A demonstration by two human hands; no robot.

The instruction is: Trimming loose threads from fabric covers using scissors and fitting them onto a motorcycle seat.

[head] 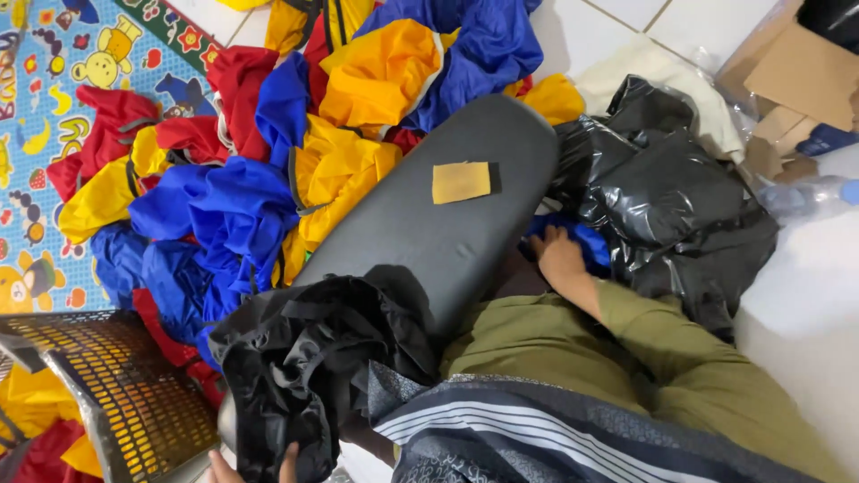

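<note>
My right hand [557, 253] reaches out from an olive sleeve and closes its fingers on a blue cloth [586, 243], which is tucked between a dark grey padded board [420, 224] and a black plastic bag [662, 206]. At the bottom edge, only the fingertips of my left hand [250, 467] show. They grip the lower end of a crumpled black cloth [304, 358] that lies over the near end of the board. A small tan card [461, 182] rests flat on the board's top.
A big heap of blue, yellow and red garments [242, 179] lies to the left and behind the board. A black mesh basket [116, 385] stands at the lower left, a colourful play mat [36, 116] beyond it. Cardboard [796, 80], a cream cloth [662, 80] and a plastic bottle [805, 197] are at the right.
</note>
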